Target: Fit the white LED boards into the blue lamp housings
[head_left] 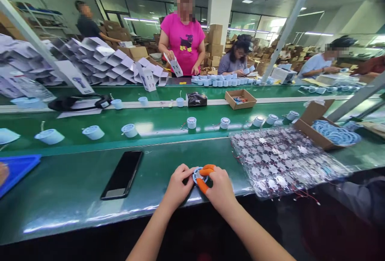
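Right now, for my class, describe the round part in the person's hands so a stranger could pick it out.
On the near green bench, right of a black smartphone, two bare forearms reach in. Between the left hand and right hand sits the pale-blue round part; unlike its neighbours on the belt, it alone is being held, pinched by orange-capped fingers.

Your forearms come up from the bottom of the view and converge, your left forearm (150, 233) slanting up and to the right, your right forearm (255, 241) slanting up and to the left. Your left hand (179, 185) is turned back up, its fingers (187, 170) curled forward. Your right hand (221, 190) is just beside it, nearly touching. Orange finger cots (207, 170) cover two digits of your right hand, and both bend inward toward your left fingertips.
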A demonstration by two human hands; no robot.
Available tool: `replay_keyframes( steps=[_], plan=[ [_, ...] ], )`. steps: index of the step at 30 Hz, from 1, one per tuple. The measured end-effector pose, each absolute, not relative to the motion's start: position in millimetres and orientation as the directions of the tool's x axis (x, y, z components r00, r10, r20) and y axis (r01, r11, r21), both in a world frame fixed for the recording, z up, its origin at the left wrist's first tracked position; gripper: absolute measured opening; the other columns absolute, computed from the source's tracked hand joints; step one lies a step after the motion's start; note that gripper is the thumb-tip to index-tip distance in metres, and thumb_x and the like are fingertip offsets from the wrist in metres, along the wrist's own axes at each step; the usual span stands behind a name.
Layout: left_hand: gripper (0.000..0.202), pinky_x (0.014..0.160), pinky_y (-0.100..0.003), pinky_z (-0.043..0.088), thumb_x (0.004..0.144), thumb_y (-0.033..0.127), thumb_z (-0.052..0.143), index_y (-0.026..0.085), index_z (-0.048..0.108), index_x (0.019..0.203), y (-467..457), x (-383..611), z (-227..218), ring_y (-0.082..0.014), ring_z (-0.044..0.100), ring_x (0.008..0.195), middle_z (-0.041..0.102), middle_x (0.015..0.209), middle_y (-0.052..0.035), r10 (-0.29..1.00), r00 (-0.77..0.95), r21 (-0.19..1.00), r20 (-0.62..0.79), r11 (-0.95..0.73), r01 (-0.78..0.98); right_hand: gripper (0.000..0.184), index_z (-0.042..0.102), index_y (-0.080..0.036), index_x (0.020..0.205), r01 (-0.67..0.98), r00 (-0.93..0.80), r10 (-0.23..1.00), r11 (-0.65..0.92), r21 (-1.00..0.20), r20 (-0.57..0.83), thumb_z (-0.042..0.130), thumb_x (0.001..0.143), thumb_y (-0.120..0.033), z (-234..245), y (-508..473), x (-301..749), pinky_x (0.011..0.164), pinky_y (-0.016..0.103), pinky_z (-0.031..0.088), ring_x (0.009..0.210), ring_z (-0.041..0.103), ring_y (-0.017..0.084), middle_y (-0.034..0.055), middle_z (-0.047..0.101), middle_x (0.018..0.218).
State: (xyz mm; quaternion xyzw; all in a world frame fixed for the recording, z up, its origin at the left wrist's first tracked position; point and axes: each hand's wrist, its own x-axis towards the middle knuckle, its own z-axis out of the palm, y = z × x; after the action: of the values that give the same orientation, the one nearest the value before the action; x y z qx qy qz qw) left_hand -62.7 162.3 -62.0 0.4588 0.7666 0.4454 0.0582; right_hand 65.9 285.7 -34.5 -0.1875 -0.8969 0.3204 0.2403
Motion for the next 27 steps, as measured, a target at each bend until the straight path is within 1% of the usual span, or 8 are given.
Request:
replay_keyframes(
  steps=[4,7,12,15,17,21,24,27],
  plan=[
    [0.031,0.075,-0.030,0.051,0.094,0.026,0.051,0.021,0.076,0.112,161.6,-63.1,-63.0,-0.0166,0.061,0.079,0.059,0.081,-0.0035,0.769,-0.565,0.739,0.300,0.187,0.648,0.026,0.073,-0.026,0.113,0.031,-0.791,0.495,0.618,-0.785,0.359,0.072,0.087,-0.029,-32.3,297.8,86.1,0.082,0.035,0.053,0.095,0.068,0.021,0.0078,0.072,0.117],
    [0.032,0.075,-0.032,0.053,0.094,0.032,0.053,0.022,0.074,0.115,156.1,-67.1,-67.4,-0.0176,0.062,0.080,0.063,0.091,-0.0054,0.739,-0.582,0.698,0.339,0.218,0.682,0.028,0.071,-0.027,0.119,0.033,-0.790,0.495,0.623,-0.781,0.362,0.065,0.092,-0.031,-19.0,343.4,134.2,0.079,0.032,0.055,0.085,0.066,0.017,0.0071,0.070,0.117],
    [0.043,0.100,-0.047,0.049,0.093,0.040,0.058,0.030,0.061,0.135,143.0,-65.4,-63.4,-0.0267,0.062,0.108,0.063,0.124,-0.0089,0.633,-0.551,0.556,0.543,0.221,0.801,0.027,0.075,-0.022,0.112,0.479,-0.822,0.566,0.747,-0.461,0.062,0.060,0.090,-0.019,10.2,433.6,237.4,0.090,0.038,0.051,0.099,0.066,0.025,0.0096,0.071,0.105],
    [0.066,0.106,-0.051,0.048,0.089,0.048,0.064,0.030,0.043,0.149,149.2,-57.4,-61.7,-0.0307,0.058,0.123,0.060,0.137,-0.0098,0.716,-0.525,0.596,0.461,0.188,0.780,0.045,0.069,-0.020,0.129,0.618,-0.778,0.626,0.743,-0.258,-0.061,0.068,0.083,-0.019,13.8,459.9,260.7,0.094,0.041,0.049,0.102,0.065,0.029,0.0131,0.069,0.107],
    [0.071,0.104,-0.054,0.050,0.083,0.052,0.070,0.027,0.046,0.145,160.2,-53.3,-64.9,-0.0326,0.060,0.121,0.064,0.133,-0.0107,0.746,-0.552,0.618,0.373,0.244,0.748,0.060,0.063,-0.020,0.137,0.623,-0.781,0.615,0.753,-0.211,-0.108,0.075,0.079,-0.021,9.2,467.3,260.3,0.095,0.041,0.048,0.103,0.064,0.030,0.0139,0.066,0.109],
    [0.043,0.098,-0.053,0.054,0.079,0.040,0.077,0.023,0.065,0.117,174.1,-48.1,-63.7,-0.0310,0.065,0.109,0.070,0.117,-0.0097,0.756,-0.561,0.656,0.338,0.238,0.716,0.054,0.066,-0.020,0.131,0.601,-0.797,0.589,0.755,-0.261,-0.133,0.073,0.077,-0.022,-7.4,478.3,258.3,0.096,0.039,0.047,0.103,0.064,0.028,0.0138,0.065,0.113],
    [0.043,0.103,-0.050,0.051,0.081,0.016,0.070,0.026,0.063,0.122,168.0,-40.1,-45.0,-0.0282,0.061,0.119,0.067,0.124,-0.0092,0.770,-0.455,0.687,0.448,0.029,0.727,0.041,0.069,-0.022,0.120,0.575,-0.809,0.578,0.736,-0.357,-0.110,0.066,0.081,-0.030,-19.6,490.7,265.8,0.090,0.038,0.050,0.094,0.066,0.026,0.0125,0.067,0.113],
    [0.048,0.104,-0.046,0.050,0.085,0.006,0.057,0.031,0.060,0.126,156.8,-29.8,-20.1,-0.0242,0.058,0.123,0.065,0.127,-0.0076,0.759,-0.346,0.703,0.552,-0.200,0.683,0.036,0.072,-0.023,0.112,0.566,-0.800,0.592,0.694,-0.445,-0.096,0.060,0.082,-0.040,-26.0,500.6,271.2,0.077,0.035,0.053,0.078,0.065,0.022,0.0113,0.071,0.108]
  ],
)
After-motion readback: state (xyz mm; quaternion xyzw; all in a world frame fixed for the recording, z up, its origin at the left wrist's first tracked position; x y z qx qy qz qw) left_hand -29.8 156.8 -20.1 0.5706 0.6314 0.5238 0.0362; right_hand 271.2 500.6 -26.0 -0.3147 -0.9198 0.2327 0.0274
